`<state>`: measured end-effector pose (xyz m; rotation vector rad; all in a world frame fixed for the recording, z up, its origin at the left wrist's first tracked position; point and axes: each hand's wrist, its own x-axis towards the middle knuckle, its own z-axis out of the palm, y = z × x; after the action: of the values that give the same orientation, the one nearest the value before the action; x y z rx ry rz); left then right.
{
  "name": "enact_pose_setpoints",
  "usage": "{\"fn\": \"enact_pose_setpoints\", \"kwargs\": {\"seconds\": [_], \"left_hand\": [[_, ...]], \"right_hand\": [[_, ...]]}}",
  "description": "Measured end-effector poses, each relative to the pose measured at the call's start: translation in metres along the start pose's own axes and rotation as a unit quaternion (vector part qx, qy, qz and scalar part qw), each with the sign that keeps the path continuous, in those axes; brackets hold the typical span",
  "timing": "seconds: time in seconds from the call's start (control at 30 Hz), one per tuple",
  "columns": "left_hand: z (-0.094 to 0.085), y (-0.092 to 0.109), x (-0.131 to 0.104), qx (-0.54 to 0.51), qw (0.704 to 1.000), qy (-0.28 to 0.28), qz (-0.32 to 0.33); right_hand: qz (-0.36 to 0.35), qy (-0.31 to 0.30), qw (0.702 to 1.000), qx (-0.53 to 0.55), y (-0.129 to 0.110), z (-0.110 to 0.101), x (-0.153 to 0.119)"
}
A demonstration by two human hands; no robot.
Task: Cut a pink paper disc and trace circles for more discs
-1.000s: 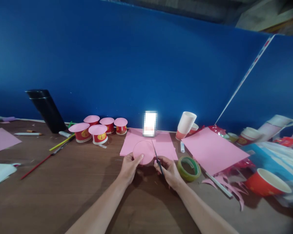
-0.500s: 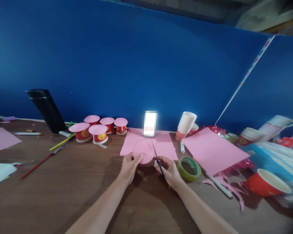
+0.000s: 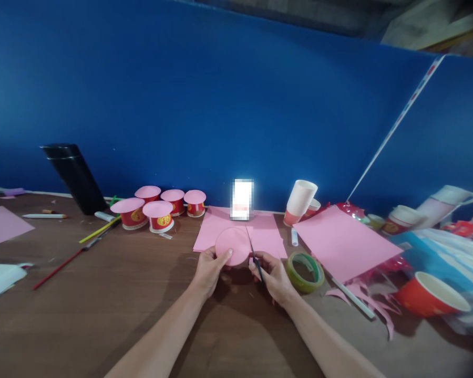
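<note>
My left hand (image 3: 209, 270) pinches a round pink paper disc (image 3: 233, 242) at its lower left edge, thumb on top. In my right hand (image 3: 271, 275) is a pair of dark-handled scissors (image 3: 257, 262), its blades pointing up and away beside the disc's right edge. Whether the blades touch the paper I cannot tell. Behind the disc lies a stack of pink paper sheets (image 3: 211, 226), with a bright, pixelated upright screen (image 3: 242, 198) at its back. A roll of yellow-green tape (image 3: 305, 272) sits right of my right hand.
Several red cups topped with pink discs (image 3: 161, 218) stand back left, near a black flask (image 3: 76, 178). White stacked cups (image 3: 300, 202), a large pink sheet (image 3: 345, 244), pink scraps (image 3: 372, 304) and a tipped red cup (image 3: 431, 295) crowd the right. A blue partition (image 3: 220, 105) rises behind.
Almost nothing differs. The pink disc has shifted very slightly in my left hand; the scissors and both hands keep nearly the same places.
</note>
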<state>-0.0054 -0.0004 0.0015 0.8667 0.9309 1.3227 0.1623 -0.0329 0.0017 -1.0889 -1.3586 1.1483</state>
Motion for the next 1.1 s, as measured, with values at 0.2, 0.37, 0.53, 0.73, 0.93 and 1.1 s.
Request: {"fn": "enact_pose_setpoints", "kwargs": {"seconds": [0.2, 0.37, 0.53, 0.73, 0.93, 1.1], "left_hand": [[-0.0003, -0.0011, -0.0003, -0.008, 1.0, -0.003, 0.0], [0.001, 0.0007, -0.0011, -0.009, 1.0, 0.011, -0.007], [0.0026, 0.0026, -0.0019, -0.016, 1.0, 0.008, -0.008], [0.0006, -0.0025, -0.0007, -0.016, 1.0, 0.002, 0.009], [0.0, -0.003, -0.0011, -0.011, 1.0, 0.001, 0.011], [0.0017, -0.0007, -0.0009, 0.008, 1.0, 0.014, 0.011]], "right_hand": [[-0.001, -0.001, 1.0, -0.001, 0.0013, -0.0008, -0.0001], [-0.002, 0.007, 1.0, -0.006, 0.0043, -0.0007, 0.0005], [0.004, 0.005, 1.0, 0.006, 0.0064, -0.0007, 0.0009], [0.002, 0.009, 1.0, 0.005, 0.0052, -0.0001, 0.0006], [0.0, 0.008, 1.0, 0.003, 0.006, -0.0002, 0.0007], [-0.004, 0.008, 1.0, -0.002, 0.0062, -0.0003, 0.0009]]}}
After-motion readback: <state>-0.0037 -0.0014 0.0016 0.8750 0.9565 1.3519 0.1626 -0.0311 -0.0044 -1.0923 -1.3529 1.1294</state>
